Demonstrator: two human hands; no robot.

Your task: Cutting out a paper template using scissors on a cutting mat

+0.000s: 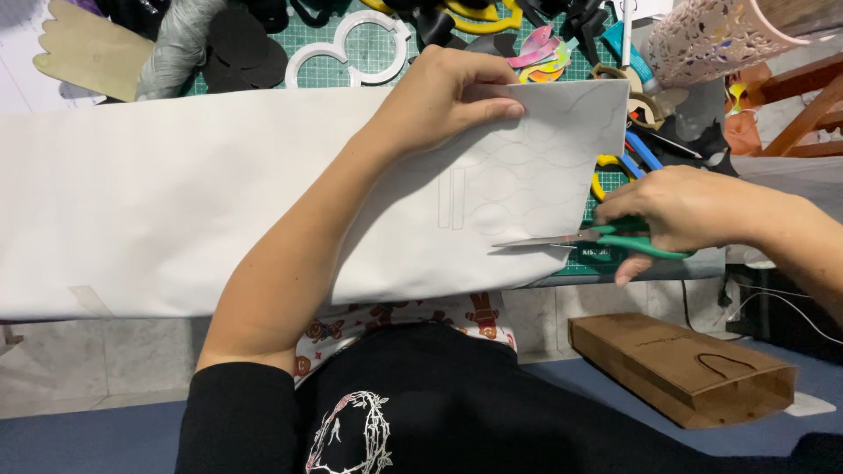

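- At the far left top, a flat tan hand-shaped cutout [88, 48] lies on the tabletop, with a grey roll [176, 44] just beside it.
- A big white sheet [158, 202] stretches from the left edge across the middle, covering most of a green cutting mat [325, 39] and hanging over the near edge of the tabletop.
- Above the sheet, black round shapes [241, 48] and white ring-shaped pieces [351, 48] rest on the mat.
- The left hand [448, 96] reaches across the sheet, forearm lying on it; its fingers [492, 110] are closed on the sheet's upper right part, thumb on top, pinching the paper and lifting it a little.
- That right end of the sheet carries faint pencilled curved outlines and two narrow upright bars.
- Green-handled scissors [606, 239] meet the sheet's right edge low down, blades lying nearly flat and pointing left, tips onto the paper.
- The right hand [685, 211] grips the scissors, fingers curled through the green loops, just right of the sheet's edge.
- Behind it, coloured scraps [537, 53], yellow-handled tools [606, 167] and blue pens [641, 149] crowd the mat, and a pinkish perforated basket [711, 35] stands at the top right.
- Below the tabletop, to the right, a brown paper bag [685, 369] lies flat on the floor.
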